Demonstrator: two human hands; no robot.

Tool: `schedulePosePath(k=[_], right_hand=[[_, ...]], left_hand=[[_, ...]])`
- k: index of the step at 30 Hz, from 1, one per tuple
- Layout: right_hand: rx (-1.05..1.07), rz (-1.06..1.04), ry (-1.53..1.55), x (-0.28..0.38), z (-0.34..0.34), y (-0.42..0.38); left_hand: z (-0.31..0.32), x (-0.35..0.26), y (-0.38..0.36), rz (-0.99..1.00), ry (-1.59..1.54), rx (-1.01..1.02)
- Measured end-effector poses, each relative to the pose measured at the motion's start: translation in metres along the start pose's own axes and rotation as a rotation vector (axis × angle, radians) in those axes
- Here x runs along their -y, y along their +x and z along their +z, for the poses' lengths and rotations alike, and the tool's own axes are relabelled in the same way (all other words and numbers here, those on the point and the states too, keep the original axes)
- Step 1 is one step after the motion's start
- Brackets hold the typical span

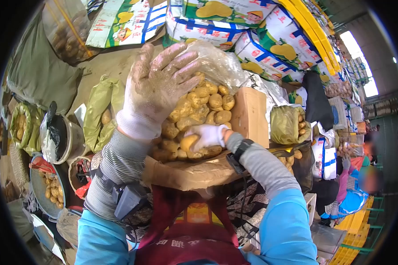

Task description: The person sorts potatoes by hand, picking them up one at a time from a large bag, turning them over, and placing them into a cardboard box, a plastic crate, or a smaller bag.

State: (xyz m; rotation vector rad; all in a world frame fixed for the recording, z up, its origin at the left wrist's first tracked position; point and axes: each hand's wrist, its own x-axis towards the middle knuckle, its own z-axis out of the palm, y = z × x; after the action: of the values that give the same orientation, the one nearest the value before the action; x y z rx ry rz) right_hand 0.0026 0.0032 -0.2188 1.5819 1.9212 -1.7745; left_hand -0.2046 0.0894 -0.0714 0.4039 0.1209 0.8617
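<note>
Not much room tbh. Bag of potatoes fills the middle, wooden block tight on its right, printed sacks stacked behind. Only gap is upper left, bare ground btw the green bags and sacks.

I have one view only, from the head camera: a fisheye looking forward and steeply down over my own chest, very close to the raised forearms, with dark lens edges ringing it. No second view overlaps.
</note>
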Motion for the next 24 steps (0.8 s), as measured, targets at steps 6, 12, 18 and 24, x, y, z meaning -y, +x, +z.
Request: schedulePosePath(k=[6, 12, 18, 24], right_hand=[[-0.134, -0.171, 1.374, 0.008, -0.022, -0.117], [-1.019, -0.743, -0.251, -0.008, 0.011, -0.134], [-0.223, -0.254, 0.988, 0.012, -0.006, -0.153], [-0.482, -0.109, 0.819, 0.028, -0.011, -0.143]], left_hand=[[0.014, 0.035, -0.006, -0.234, 0.710, -0.132], [0.020, 0.073, -0.015, -0.430, 0.947, 0.069], [0.020, 0.079, -0.013, -0.542, 0.812, -0.072], [0.013, 0.081, -0.014, -0.515, 0.795, -0.112]])
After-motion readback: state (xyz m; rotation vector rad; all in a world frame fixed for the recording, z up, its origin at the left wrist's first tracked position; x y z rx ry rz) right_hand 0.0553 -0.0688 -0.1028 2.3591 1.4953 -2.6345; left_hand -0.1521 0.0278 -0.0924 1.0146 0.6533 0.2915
